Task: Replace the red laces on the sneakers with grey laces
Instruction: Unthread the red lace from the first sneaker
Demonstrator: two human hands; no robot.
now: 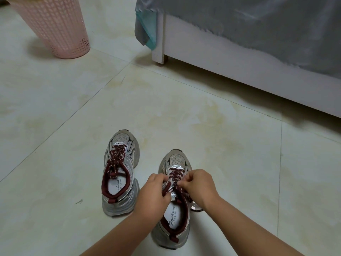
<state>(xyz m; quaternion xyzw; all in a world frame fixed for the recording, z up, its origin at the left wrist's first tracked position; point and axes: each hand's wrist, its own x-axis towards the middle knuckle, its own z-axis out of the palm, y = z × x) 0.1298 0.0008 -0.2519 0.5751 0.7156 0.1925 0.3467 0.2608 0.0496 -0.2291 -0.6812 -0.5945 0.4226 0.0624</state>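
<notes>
Two silver-grey sneakers with dark red laces stand side by side on the tiled floor, toes pointing away from me. The left sneaker [120, 174] is laced and untouched, its red lace [116, 159] crossing up the tongue. Both hands work on the right sneaker [173, 206]. My left hand [154, 194] grips the left side of its upper and the lace there. My right hand [198, 185] pinches the red lace [176, 173] near the top eyelets. No grey laces are in view.
A pink perforated plastic basket [55, 28] stands at the far left. A white bed frame [239, 71] with a grey cover [267, 21] runs along the right side. Pale floor tiles [73, 108] surround the shoes.
</notes>
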